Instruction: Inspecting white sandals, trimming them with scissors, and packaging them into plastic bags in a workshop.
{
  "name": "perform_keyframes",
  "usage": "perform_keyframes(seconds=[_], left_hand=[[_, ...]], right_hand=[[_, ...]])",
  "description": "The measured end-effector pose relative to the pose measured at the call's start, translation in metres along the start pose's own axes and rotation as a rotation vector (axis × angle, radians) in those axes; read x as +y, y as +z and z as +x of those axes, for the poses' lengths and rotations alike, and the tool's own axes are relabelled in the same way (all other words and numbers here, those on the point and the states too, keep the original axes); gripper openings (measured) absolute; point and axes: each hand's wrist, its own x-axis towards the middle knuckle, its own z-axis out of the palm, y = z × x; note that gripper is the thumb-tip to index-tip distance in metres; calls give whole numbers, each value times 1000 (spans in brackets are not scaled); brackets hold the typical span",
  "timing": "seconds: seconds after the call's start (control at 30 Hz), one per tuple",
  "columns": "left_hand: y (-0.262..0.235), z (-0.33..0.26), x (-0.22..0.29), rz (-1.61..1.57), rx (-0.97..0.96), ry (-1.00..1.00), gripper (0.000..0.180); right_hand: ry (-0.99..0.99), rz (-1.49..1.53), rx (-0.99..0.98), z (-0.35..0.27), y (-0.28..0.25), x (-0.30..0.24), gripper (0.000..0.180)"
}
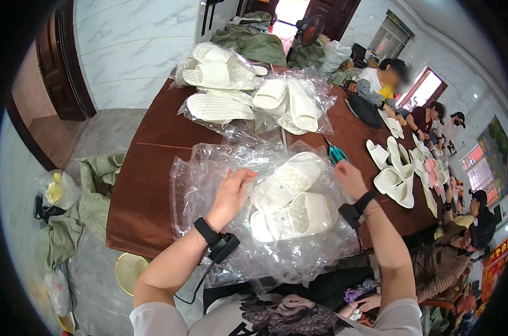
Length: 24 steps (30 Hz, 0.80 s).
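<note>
A pair of white slippers [307,215] lies in front of me among clear plastic bags [201,173], one slipper nearer me and the other just beyond it. My left hand [230,195] is at the slippers' left, fingers bent and pinching the clear plastic. On the other side, my right hand [352,179] has its fingers curled together at the plastic's right edge, close to the far slipper; the fingertips are partly hidden. Teal-handled scissors [337,153] lie just beyond that hand. Both wrists wear black bands with small devices.
Bagged white slippers [220,78] are piled at the far end of the brown-covered table [147,185]. Loose white slippers [397,176] spread along the right side, where several people sit working. A yellow-rimmed bucket [131,273] stands on the floor at left.
</note>
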Motion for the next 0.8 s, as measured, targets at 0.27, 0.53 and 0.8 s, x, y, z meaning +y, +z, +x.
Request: perform_keyframes(seconds=[0.27,0.53,0.8], left_hand=[[5,5,6,145,-78,8,18],[-2,0,2,216,-84,4,18],[-1,0,2,222,-84,15,18]], right_hand=[[-153,-488,600,78,-198,28,15],[-107,-1283,671,113,-265,-42,28],[79,-1248,783,133,-376,2,48]])
